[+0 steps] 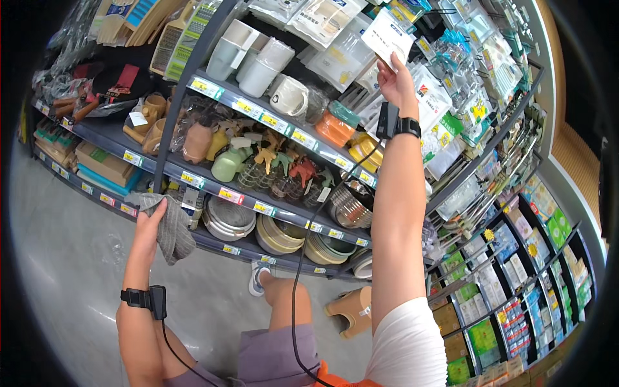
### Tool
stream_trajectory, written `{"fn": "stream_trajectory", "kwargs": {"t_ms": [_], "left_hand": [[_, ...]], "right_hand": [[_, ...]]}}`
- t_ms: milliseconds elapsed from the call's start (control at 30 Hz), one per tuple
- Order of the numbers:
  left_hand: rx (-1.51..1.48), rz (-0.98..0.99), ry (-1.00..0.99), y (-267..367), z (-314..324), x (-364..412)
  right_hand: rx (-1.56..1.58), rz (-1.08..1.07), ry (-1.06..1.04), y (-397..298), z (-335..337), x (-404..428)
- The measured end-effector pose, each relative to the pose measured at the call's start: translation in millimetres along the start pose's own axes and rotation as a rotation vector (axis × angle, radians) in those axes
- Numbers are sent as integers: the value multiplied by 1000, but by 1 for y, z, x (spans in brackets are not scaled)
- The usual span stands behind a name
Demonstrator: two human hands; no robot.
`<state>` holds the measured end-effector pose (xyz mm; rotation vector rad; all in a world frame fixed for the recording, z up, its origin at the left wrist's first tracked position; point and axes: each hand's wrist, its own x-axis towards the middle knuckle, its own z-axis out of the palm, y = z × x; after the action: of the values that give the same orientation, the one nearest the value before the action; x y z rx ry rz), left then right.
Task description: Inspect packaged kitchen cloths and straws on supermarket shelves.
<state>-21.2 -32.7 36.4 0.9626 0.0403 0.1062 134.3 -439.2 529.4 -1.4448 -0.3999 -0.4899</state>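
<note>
My left hand (pixel 151 227) grips a grey cloth (pixel 175 232), which hangs in folds beside the lower shelf edge. Up at the top right, my right hand (pixel 397 82) has its fingers at the lower edge of a flat white package (pixel 387 38) bearing print. That package is among other hanging packs, and whether it still hangs from a hook cannot be told. Just left of it are clear bagged packs (pixel 341 58). Below my right hand lie more white packets (pixel 430 92). A black band with a small device circles each wrist.
Shelves before me hold plastic cups (pixel 266 67), spray bottles (pixel 232 162), stacked basins (pixel 229 217) and wrapped pans (pixel 118 82). Price tags line the shelf edges (pixel 275 123). A brown plastic stool (pixel 353 309) stands on the grey floor (pixel 82 271). A black cable (pixel 296 290) crosses my view.
</note>
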Motion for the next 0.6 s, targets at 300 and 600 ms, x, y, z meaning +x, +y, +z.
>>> {"fn": "stream_trajectory", "kwargs": {"t_ms": [300, 600], "left_hand": [[9, -54, -14, 4, 2, 2], [50, -45, -31, 1, 0, 5]], "right_hand": [[-51, 68, 44, -11, 13, 13], [45, 71, 102, 5, 14, 34]]}}
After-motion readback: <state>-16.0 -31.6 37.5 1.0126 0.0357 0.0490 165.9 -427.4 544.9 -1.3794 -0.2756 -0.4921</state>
